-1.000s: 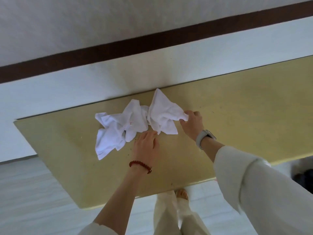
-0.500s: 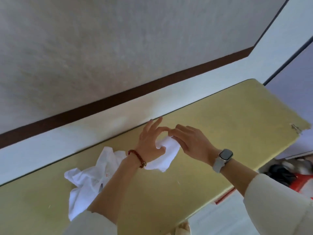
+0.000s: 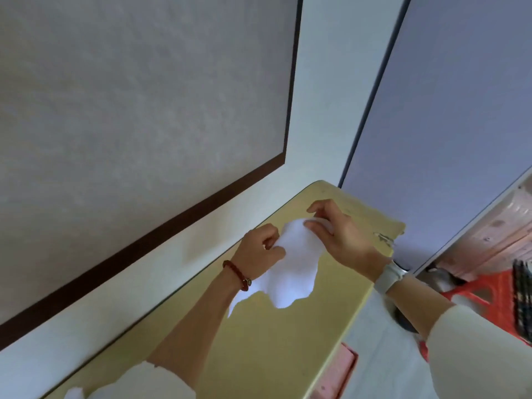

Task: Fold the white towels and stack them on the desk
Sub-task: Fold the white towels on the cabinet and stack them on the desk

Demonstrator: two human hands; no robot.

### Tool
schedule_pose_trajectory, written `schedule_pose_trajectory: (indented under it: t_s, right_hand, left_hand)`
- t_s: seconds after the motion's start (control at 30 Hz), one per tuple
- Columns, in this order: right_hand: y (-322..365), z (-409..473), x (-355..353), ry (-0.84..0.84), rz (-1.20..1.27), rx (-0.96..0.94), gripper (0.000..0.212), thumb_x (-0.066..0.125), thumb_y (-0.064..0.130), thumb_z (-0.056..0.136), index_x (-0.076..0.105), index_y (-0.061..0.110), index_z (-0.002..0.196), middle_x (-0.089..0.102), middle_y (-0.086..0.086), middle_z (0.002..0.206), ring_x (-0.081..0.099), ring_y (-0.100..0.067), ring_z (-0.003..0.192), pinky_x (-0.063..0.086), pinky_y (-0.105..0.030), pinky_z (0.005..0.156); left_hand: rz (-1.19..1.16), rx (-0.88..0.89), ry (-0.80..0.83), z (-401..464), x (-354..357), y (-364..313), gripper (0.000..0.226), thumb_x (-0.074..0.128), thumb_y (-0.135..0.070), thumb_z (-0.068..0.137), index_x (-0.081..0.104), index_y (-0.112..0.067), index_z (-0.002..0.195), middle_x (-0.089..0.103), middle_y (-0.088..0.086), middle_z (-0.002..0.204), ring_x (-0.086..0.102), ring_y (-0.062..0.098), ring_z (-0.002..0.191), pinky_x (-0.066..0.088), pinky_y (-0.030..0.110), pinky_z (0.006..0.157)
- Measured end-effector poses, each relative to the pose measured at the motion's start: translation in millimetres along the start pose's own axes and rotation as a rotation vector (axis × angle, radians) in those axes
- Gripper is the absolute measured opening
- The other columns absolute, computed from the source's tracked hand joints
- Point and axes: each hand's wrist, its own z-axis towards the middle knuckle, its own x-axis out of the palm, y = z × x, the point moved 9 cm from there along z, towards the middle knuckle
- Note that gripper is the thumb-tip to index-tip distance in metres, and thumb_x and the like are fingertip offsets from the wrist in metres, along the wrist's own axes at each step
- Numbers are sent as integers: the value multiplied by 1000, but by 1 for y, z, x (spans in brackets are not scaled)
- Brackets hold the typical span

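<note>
Head view: both hands up near centre-right of frame, holding one white towel (image 3: pixel 293 263) above the yellow desk (image 3: pixel 259 349). Left hand (image 3: pixel 259 251), red bead bracelet (image 3: pixel 237 274) on wrist, fingers curled & pinching towel's top edge at its left side. Right hand (image 3: pixel 341 236), grey watch (image 3: pixel 388 276) on wrist, thumb & fingers pinching the top edge at its right side. Towel hangs down btwn the two hands, lower edge wavy & loose; can't tell if it touches the desk top. Both forearms in cream sleeves, coming in from bottom of frame. Small white patch (image 3: pixel 74 393) at bottom left edge, next to left sleeve, prob. cloth, too cut off to tell. Desk runs from bottom left up to centre, its far corner chipped (image 3: pixel 384 237). Wall w/ dark brown trim (image 3: pixel 161 228) fills upper left; blue-grey panel (image 3: pixel 446 125) upper right. Red plastic stool (image 3: pixel 483 298) at right edge, low down, blurred. Pink item (image 3: pixel 339 372) under desk edge, bottom centre-right
</note>
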Motion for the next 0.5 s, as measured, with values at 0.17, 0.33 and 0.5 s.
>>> schedule_pose_trajectory:
  t_s: [0.17, 0.33, 0.5]
  right_hand:
    - [-50, 12, -30, 99, 35, 78, 19, 49, 14, 94, 48, 16, 113, 57, 1, 93, 53, -17, 84, 38, -10, 68]
    - [-81, 30, -60, 29, 50, 119, 8, 53, 12, 91, 54, 19, 88, 57, 5, 88, 52, -13, 82, 37, -9, 67]
    - [-99, 38, -74, 0, -56, 142, 10, 56, 19, 90, 54, 21, 81, 55, 12, 75, 50, -13, 73, 38, -26, 66]
  left_hand:
    - [-46, -10, 25, 42, 32, -17, 35, 49, -4, 57, 22, -26, 50, 46, -7, 65, 34, 4, 53, 26, 17, 53]
    - [-104, 3, -46, 65, 52, -32, 32, 55, -11, 61, 26, -21, 52, 30, -13, 48, 25, 3, 49, 23, 12, 51]
    - [177, -4, 1, 70, 48, -29, 26, 66, -25, 71, 42, -26, 65, 44, -13, 61, 38, 3, 59, 34, 16, 60]
